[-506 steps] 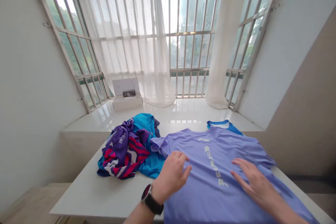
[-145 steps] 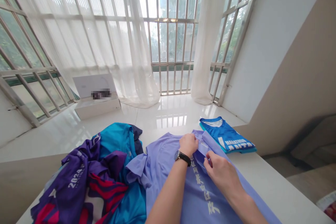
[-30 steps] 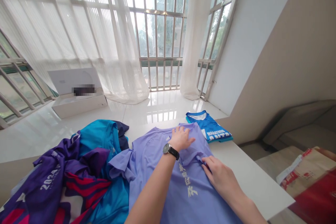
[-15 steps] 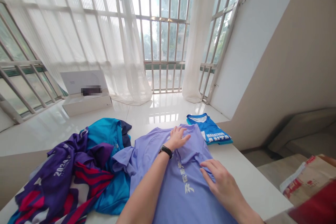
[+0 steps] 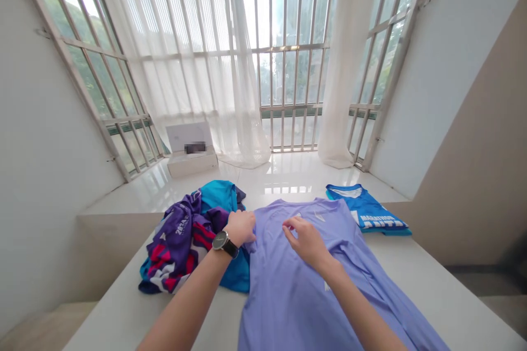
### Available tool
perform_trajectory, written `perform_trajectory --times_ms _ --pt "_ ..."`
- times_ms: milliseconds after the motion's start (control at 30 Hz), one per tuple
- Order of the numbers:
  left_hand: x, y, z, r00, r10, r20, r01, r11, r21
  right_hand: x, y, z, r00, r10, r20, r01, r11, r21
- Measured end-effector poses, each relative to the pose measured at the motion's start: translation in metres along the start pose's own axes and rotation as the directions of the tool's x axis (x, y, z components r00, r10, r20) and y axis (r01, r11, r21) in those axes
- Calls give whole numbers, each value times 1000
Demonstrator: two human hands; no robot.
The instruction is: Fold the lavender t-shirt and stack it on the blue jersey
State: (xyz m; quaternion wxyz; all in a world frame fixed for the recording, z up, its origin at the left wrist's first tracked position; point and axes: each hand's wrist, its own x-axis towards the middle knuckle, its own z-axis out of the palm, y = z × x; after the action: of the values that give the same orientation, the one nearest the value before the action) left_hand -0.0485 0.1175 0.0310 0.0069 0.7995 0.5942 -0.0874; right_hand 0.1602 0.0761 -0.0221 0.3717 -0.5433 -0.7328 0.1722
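A lilac T-shirt (image 5: 288, 290) lies front up on the white table (image 5: 123, 312), its right side folded in over the chest. My left hand (image 5: 241, 227), with a black watch at the wrist, is closed on the shirt's left shoulder and sleeve at the edge of the pile. My right hand (image 5: 307, 241) rests on the upper chest just below the collar, its fingers pinched together on the cloth.
A heap of purple, red and teal shirts (image 5: 193, 236) lies left of the lilac one. A folded blue shirt (image 5: 366, 211) sits at the far right of the table. A white box (image 5: 191, 153) stands on the shiny window ledge, in front of curtains and barred windows.
My left hand has moved from the collar to the shirt's left sleeve and closed on it. My right hand has slid from the folded right side up to the chest. The view has swung left.
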Motion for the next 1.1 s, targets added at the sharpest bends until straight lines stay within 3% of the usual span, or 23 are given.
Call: perform_trajectory --times_ms 100,233,367,467,600,733,800,867,967,1100 --pt "-5 -8 2 999 -18 -40 18 1000 -10 12 11 21 999 33 -29 -30 996 84" --pt "-4 -18 -7 993 -16 -114 11 999 -52 16 28 31 995 85 -44 -72 967 243" --pt "-2 -13 -19 985 37 -171 -56 992 -110 15 26 38 993 115 26 -114 879 463" --pt "2 4 -22 955 189 -228 -220 969 -116 14 19 48 981 131 141 -191 753 630" --pt "8 33 -20 859 385 -337 -429 901 -63 15 13 52 933 164 321 -358 529 769" --pt "15 49 -10 776 424 -466 -533 837 -127 16 11 41 839 126 530 -544 217 810" --pt "19 46 -1 770 376 -515 -537 818 -207 17 13 37 824 144 549 -566 135 813" --pt "24 39 11 807 295 -511 -492 815 -306 18 17 37 813 233 534 -575 171 800" --pt "29 23 29 894 195 -403 -388 788 -478 19 26 45 789 361 497 -601 289 745" --pt "32 7 48 936 208 -284 -339 745 -574 20 39 55 798 389 460 -598 416 685"
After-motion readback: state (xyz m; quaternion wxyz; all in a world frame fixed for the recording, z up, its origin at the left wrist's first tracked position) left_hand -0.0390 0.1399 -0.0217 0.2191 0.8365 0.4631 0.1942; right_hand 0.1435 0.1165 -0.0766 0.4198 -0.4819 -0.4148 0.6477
